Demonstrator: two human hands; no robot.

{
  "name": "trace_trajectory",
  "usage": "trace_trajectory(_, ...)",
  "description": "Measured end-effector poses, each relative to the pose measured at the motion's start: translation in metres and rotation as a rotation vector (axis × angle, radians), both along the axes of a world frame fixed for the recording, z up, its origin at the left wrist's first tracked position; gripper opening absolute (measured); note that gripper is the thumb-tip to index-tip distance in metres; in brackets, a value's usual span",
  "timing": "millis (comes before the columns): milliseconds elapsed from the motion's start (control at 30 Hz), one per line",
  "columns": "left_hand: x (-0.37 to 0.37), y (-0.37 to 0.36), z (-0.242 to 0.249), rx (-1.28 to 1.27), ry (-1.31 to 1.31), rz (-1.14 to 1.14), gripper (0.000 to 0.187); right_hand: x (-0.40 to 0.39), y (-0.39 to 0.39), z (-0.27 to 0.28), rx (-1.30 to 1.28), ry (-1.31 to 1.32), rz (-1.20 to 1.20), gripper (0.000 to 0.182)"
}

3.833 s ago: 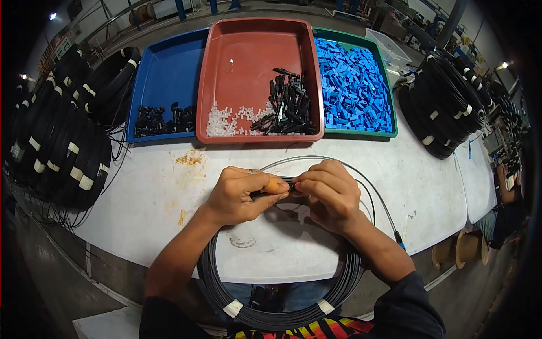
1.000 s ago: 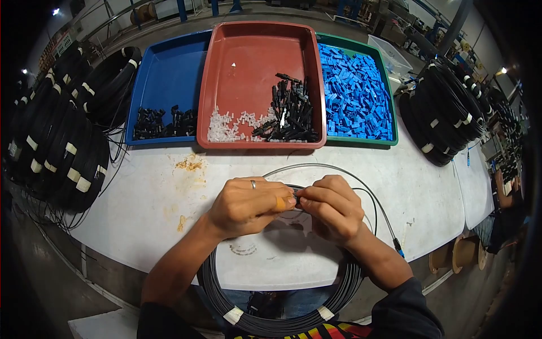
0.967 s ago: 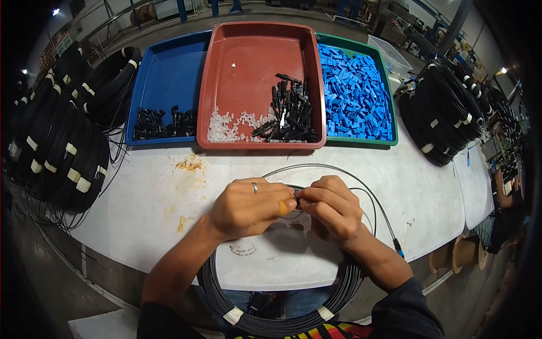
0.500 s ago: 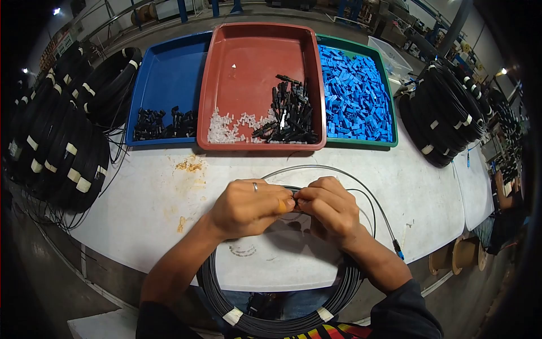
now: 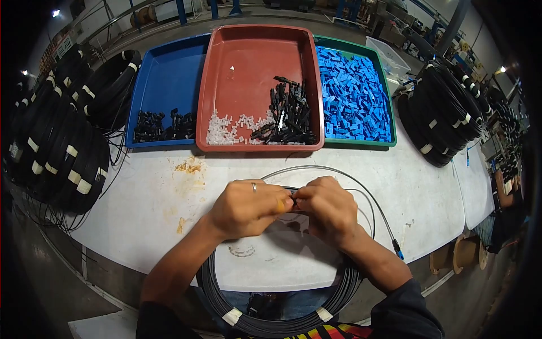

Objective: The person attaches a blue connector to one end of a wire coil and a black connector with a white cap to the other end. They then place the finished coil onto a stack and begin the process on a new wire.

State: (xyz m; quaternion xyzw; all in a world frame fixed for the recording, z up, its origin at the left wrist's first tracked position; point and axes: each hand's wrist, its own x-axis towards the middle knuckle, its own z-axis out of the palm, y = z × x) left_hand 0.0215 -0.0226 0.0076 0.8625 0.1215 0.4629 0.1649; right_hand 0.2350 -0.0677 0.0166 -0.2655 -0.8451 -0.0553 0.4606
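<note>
My left hand [image 5: 251, 206] and my right hand [image 5: 327, 206] meet over the table, both closed in a pinch. Between their fingertips shows a small black connector part [image 5: 294, 201], mostly covered by the fingers, so its exact shape cannot be made out. A ring sits on a left finger. Below and around the wrists lies a coil of black cable [image 5: 282, 325], bound with white tape and overhanging the table's near edge. From the coil one cable loops out to the right and ends in a black and blue connector [image 5: 398, 249].
Behind the hands stand a blue tray [image 5: 169, 73] with black parts, a red tray [image 5: 237, 85] with clear sleeves and black pieces, and a green tray [image 5: 389, 127] full of blue clips. Taped cable coils [image 5: 51, 152] are stacked at left, more coils [image 5: 443, 113] at right.
The right hand has turned slightly and shifted a little left, its fingers closer over the black part. The left hand stays almost where it was.
</note>
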Motion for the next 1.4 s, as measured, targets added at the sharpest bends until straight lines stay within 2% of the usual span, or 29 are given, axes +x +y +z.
trace_trajectory(33,0.001,0.001,0.0,0.272,0.059,0.027,0.013,0.001,-0.003,-0.003,-0.42,0.177,0.038,0.021)
trace_trajectory(67,0.002,0.001,0.002,0.273,0.061,0.018,0.013,0.002,-0.004,-0.006,-0.84,0.359,0.074,0.02)
trace_trajectory(133,0.002,-0.002,0.005,0.396,0.124,0.026,0.012,0.004,-0.003,-0.008,-0.924,0.395,0.112,0.02)
trace_trajectory(167,-0.002,0.001,0.0,0.282,0.092,0.031,0.015,0.002,-0.001,-0.006,-0.766,0.32,0.086,0.022)
trace_trajectory(200,-0.003,0.003,-0.001,0.282,0.092,0.037,0.015,0.001,0.001,-0.006,-0.608,0.248,0.061,0.023)
trace_trajectory(233,-0.003,0.003,-0.002,0.143,0.043,0.03,0.016,0.001,0.002,-0.006,-0.612,0.249,0.062,0.023)
trace_trajectory(300,-0.003,0.002,-0.005,-0.079,-0.021,0.026,0.018,0.002,0.006,-0.006,-0.22,0.136,0.045,0.025)
trace_trajectory(400,-0.001,0.0,-0.003,-0.024,-0.013,0.021,0.018,0.001,0.003,0.0,-0.125,0.038,0.019,0.027)
trace_trajectory(433,0.001,-0.002,0.001,-0.024,-0.012,0.019,0.018,0.002,0.001,-0.003,-0.125,0.039,0.017,0.027)
trace_trajectory(500,0.005,-0.005,0.01,0.473,0.107,0.071,0.017,0.003,-0.003,-0.01,-0.752,0.361,0.086,0.027)
trace_trajectory(567,0.002,-0.001,0.003,0.391,0.097,0.054,0.016,0.003,-0.003,-0.012,-0.748,0.337,0.059,0.027)
trace_trajectory(600,0.0,0.001,-0.001,0.313,0.088,0.05,0.016,0.002,-0.001,-0.012,-0.742,0.306,0.045,0.027)
trace_trajectory(633,-0.001,0.004,-0.002,0.186,0.033,0.049,0.016,0.0,0.001,-0.011,-0.611,0.283,0.033,0.029)
trace_trajectory(667,-0.002,0.003,-0.003,0.183,0.035,0.05,0.016,-0.001,0.002,-0.01,-0.615,0.285,0.034,0.029)
trace_trajectory(733,-0.002,0.002,-0.005,0.052,0.013,0.063,0.012,-0.001,0.004,-0.008,-0.326,0.197,-0.007,0.029)
trace_trajectory(767,-0.002,0.002,-0.006,0.053,0.01,0.064,0.012,0.0,0.004,-0.006,-0.325,0.195,-0.007,0.029)
trace_trajectory(833,-0.001,0.0,-0.006,-0.086,-0.081,0.037,0.013,0.0,0.004,-0.002,-0.07,0.078,0.005,0.029)
trace_trajectory(967,0.001,0.0,-0.004,-0.098,-0.047,0.009,0.012,0.002,0.003,-0.004,-0.034,0.013,0.008,0.028)
trace_trajectory(1033,0.001,0.0,0.0,0.241,0.058,0.024,0.012,0.004,-0.002,-0.009,-0.627,0.255,0.075,0.028)
trace_trajectory(1067,0.001,0.001,-0.001,0.24,0.058,0.019,0.012,0.004,-0.003,-0.01,-0.627,0.258,0.071,0.028)
trace_trajectory(1167,-0.002,0.004,-0.005,0.024,-0.015,0.014,0.011,0.001,0.003,-0.01,-0.584,0.217,0.057,0.029)
trace_trajectory(1200,-0.003,0.002,-0.006,0.021,-0.014,0.018,0.011,0.001,0.007,-0.009,-0.361,0.157,0.052,0.029)
trace_trajectory(1233,-0.003,0.0,-0.005,-0.111,-0.037,0.021,0.011,0.001,0.009,-0.009,-0.136,0.097,0.045,0.03)
trace_trajectory(1300,-0.004,-0.004,-0.001,-0.301,-0.028,0.047,0.012,0.001,0.008,-0.004,-0.048,0.026,0.027,0.03)
trace_trajectory(1400,-0.002,-0.002,-0.002,-0.291,-0.057,-0.001,0.012,0.002,0.005,-0.005,0.053,-0.053,0.006,0.032)
